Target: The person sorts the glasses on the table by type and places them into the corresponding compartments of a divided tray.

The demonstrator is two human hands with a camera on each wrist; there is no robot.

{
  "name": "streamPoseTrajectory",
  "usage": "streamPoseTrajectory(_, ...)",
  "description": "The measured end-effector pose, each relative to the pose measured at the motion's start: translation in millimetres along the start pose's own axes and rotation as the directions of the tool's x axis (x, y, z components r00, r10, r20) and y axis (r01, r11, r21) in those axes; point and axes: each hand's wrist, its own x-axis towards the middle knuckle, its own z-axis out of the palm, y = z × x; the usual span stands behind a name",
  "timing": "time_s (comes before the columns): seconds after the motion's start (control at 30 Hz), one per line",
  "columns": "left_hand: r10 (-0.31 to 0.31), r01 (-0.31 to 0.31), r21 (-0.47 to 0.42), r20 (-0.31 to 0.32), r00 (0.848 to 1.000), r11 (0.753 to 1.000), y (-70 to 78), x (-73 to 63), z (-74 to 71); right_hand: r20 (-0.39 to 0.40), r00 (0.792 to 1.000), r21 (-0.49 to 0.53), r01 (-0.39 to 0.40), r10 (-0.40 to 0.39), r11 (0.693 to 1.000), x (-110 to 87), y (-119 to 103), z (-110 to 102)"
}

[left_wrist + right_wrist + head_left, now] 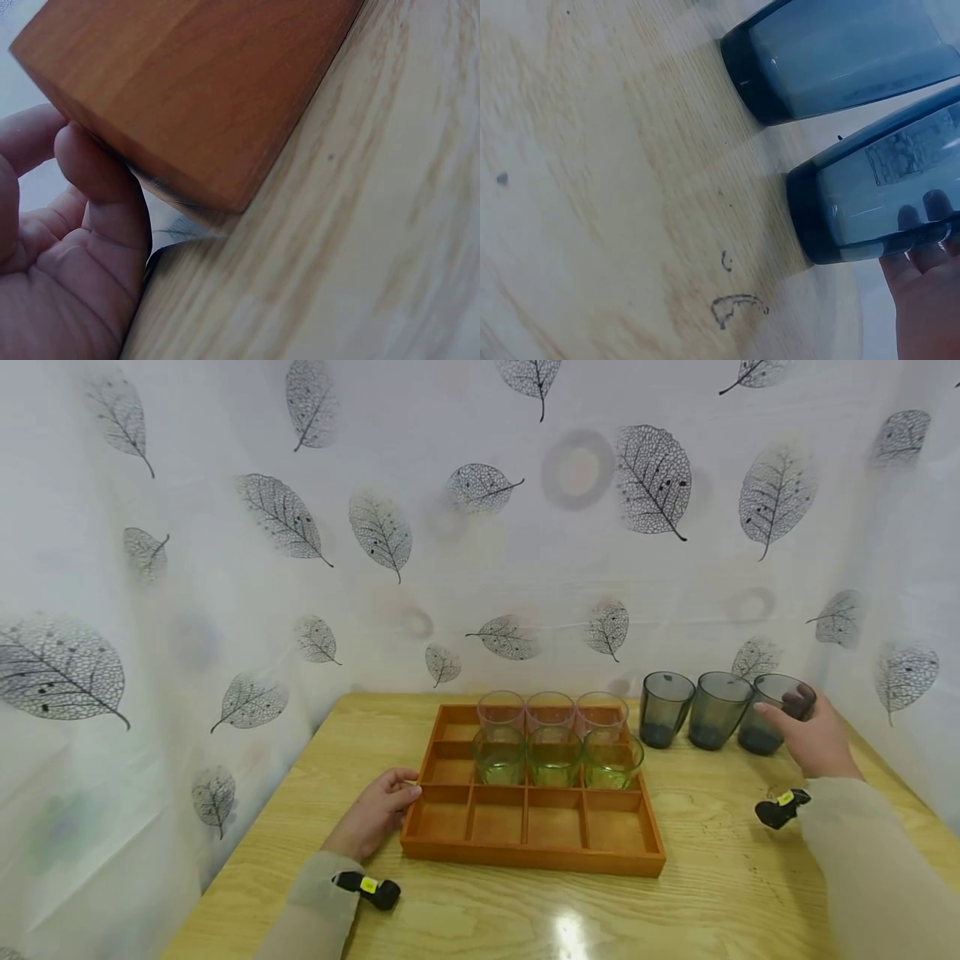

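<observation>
An orange-brown wooden compartment tray [536, 857] stands on the table. My left hand [375, 810] rests against its left wall; in the left wrist view the thumb [97, 169] touches the wood near a corner. Three dark grey tumblers stand in a row right of the tray: a left one [663, 714], a middle one [720, 714] and a right one [761, 733]. My right hand [821, 739] holds the right tumbler, thumb on the near side, fingers behind it and seen through its wall. This tumbler's base [810, 217] appears to sit on the table.
Pink clear glasses [501, 708] fill part of the tray's back row, with green glasses [501, 764] in the middle row. The front row's compartments [555, 821] show bare wood. A leaf-patterned curtain [480, 568] hangs behind the wooden table [480, 914].
</observation>
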Motion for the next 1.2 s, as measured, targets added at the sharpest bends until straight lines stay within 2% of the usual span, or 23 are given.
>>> streamPoseTrajectory(0.5,-0.002,0.002,0.006,0.013,1.000,1.000,1.9,-1.7,1.3,-0.032,0.999,0.025,-0.036,0.037,0.999,-9.8,-4,1)
streamPoseTrajectory(0.8,-0.014,0.014,0.010,0.006,1.000,1.000,0.9,0.4,1.1,-0.040,0.999,0.022,-0.021,0.022,1.000,-28.5,-2,-2)
streamPoseTrajectory(0.97,-0.019,0.019,0.011,-0.001,1.000,1.000,1.6,0.9,1.0,-0.033,0.999,0.023,0.017,-0.017,1.000,-38.3,-4,-5)
streamPoseTrajectory(1.2,-0.019,0.019,0.007,0.003,1.000,1.000,2.1,1.1,-0.5,0.015,0.993,-0.006,0.117,-0.117,0.993,-53.3,-16,-8)
